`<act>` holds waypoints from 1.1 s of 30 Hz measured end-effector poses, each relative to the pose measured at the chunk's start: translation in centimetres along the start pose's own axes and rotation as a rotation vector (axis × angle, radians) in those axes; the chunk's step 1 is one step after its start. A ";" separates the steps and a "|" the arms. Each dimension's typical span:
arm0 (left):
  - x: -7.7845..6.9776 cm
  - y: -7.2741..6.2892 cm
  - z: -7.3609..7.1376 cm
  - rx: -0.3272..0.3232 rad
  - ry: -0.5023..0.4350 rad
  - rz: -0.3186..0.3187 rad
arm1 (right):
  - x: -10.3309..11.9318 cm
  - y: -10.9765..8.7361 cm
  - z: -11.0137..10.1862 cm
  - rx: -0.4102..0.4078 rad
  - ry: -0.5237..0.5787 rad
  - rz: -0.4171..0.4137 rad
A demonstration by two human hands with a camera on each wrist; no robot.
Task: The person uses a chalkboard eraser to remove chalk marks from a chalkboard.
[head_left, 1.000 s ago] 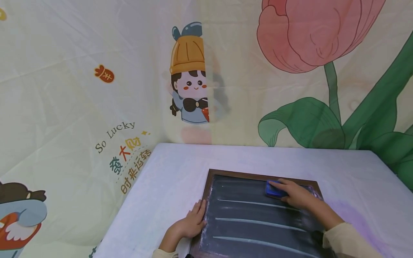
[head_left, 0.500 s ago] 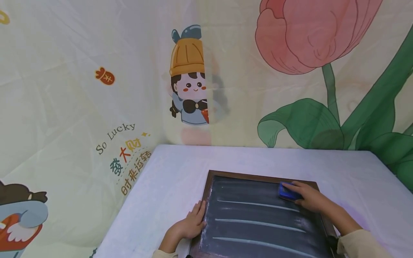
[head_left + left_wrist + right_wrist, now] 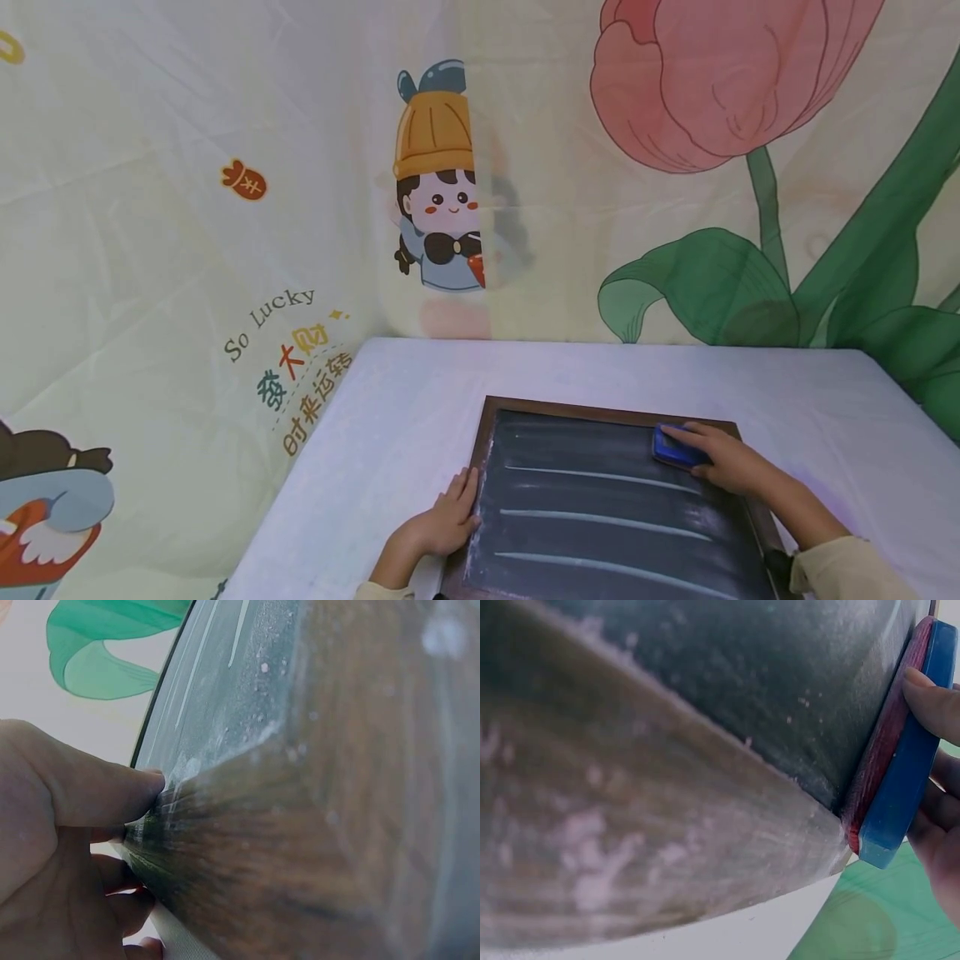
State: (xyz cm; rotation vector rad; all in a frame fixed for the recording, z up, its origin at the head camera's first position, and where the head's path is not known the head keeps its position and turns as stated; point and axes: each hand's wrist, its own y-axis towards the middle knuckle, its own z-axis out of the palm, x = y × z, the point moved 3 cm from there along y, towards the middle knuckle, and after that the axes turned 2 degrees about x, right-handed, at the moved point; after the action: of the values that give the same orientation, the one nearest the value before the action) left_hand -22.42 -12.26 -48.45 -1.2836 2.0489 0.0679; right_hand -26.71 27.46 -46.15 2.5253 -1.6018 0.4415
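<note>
A chalkboard (image 3: pixel 585 497) with a brown wooden frame lies on the table, several pale horizontal chalk lines across its dark face. My left hand (image 3: pixel 444 518) holds its left frame edge; in the left wrist view the thumb (image 3: pixel 112 791) is on the frame's face, the other fingers at the outer side. Near the upper right corner my right hand (image 3: pixel 729 460) grips a blue chalkboard eraser (image 3: pixel 677 447). Its reddish felt pad lies against the board in the right wrist view, with the thumb (image 3: pixel 934 705) along the blue body (image 3: pixel 900 787).
The white-covered table (image 3: pixel 420 400) extends around the board, with a faint purple stain (image 3: pixel 825 493) to the right. Behind it hangs a cream cloth backdrop (image 3: pixel 315 100) printed with a large tulip (image 3: pixel 735 83) and a cartoon figure (image 3: pixel 446 200). Chalk dust marks the frame.
My right hand has slid the eraser to the right along the board's upper part, moving only slightly over the last half second. The left hand has stayed at the left edge.
</note>
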 end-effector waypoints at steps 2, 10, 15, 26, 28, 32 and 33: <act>0.1 0.1 0.0 -0.001 0.000 0.001 | 0.1 -0.1 0.0 -0.008 -0.004 -0.002; 0.2 0.2 0.1 0.008 0.003 -0.005 | 0.2 -0.4 0.2 -0.035 -0.028 -0.019; 0.2 0.2 0.0 0.018 -0.003 -0.003 | 0.3 -0.8 0.4 -0.038 -0.037 -0.020; 0.3 0.2 0.2 0.007 0.007 -0.002 | 1.3 -2.5 1.0 -0.057 -0.051 -0.040; 0.3 0.3 0.2 0.007 0.010 -0.005 | 1.5 -2.8 1.0 -0.050 -0.044 -0.039; 0.4 0.3 0.2 0.006 0.022 -0.008 | 1.9 -3.3 1.1 -0.034 -0.036 -0.033; 0.4 0.3 0.2 0.004 0.023 -0.006 | 2.0 -3.3 1.2 -0.030 -0.036 -0.034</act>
State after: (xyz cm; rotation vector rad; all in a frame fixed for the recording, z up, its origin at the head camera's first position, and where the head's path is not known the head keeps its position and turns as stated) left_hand -22.65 -12.32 -48.92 -1.2940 2.0630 0.0466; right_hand -22.73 26.89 -46.48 2.5483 -1.5626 0.3668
